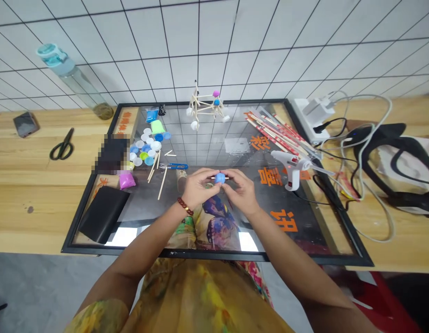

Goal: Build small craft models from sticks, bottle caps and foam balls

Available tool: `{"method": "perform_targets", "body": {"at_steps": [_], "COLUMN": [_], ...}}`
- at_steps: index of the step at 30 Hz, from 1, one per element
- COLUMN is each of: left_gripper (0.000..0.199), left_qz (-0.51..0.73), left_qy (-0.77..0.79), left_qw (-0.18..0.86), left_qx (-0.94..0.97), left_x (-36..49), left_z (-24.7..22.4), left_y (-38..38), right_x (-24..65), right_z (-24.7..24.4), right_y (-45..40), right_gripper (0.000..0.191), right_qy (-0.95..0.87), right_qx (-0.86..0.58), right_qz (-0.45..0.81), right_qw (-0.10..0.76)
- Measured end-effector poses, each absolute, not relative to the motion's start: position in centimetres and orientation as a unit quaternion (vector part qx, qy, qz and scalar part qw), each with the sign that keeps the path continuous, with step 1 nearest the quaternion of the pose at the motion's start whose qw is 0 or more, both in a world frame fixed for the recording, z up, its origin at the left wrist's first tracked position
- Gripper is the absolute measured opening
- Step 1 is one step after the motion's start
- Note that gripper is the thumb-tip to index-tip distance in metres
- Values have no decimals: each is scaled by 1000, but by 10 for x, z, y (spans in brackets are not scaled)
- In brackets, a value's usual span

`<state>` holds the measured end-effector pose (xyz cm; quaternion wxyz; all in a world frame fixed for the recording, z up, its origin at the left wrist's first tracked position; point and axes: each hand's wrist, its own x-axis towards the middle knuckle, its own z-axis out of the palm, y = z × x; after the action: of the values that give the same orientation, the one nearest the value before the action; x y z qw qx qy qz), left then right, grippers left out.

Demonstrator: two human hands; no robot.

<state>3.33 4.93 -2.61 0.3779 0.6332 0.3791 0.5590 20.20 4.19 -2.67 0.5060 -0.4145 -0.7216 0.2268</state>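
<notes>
Between my two hands is a small blue ball (220, 178), with short pale stick ends showing at its left and right sides. My left hand (199, 186), with a beaded bracelet at the wrist, pinches it from the left. From the right, the fingers of my right hand (239, 188) close on the same ball. Both hands are above the glossy black-framed board (214, 157). Beyond them stands a small frame of sticks (205, 110) joined by white, pink and blue balls. Blue-handled snips (178, 166) lie to the left of my hands, near loose sticks (162, 183).
Colored discs (151, 144), a pink packet (127, 180) and a black sheet (104, 214) lie left. Wrapped sticks (273, 132), a glue gun (290, 167) and cables (370, 138) are right. Scissors (63, 146), a phone (26, 124) and a bottle (77, 83) are far left.
</notes>
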Motion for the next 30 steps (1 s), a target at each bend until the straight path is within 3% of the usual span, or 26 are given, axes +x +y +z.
{"method": "perform_targets", "body": {"at_steps": [10,21,30], "left_gripper": [29,30,35], "left_qz": [504,525,507], "left_qy": [381,331,347], "left_qw": [441,363,353], "left_qx": [638,695,706], "left_x": [15,10,9], "left_z": [-16,-8,-12], "left_y": [40,45,44], "right_x": [201,202,209], "right_z": [-23,-18,-22], "right_y": [35,32,31], "right_gripper": [26,27,44], "right_qy": [-773,-774,-800], "right_qx": [-384,-398,-368], "right_qz": [141,162,122], "right_qw": [484,464,457]}}
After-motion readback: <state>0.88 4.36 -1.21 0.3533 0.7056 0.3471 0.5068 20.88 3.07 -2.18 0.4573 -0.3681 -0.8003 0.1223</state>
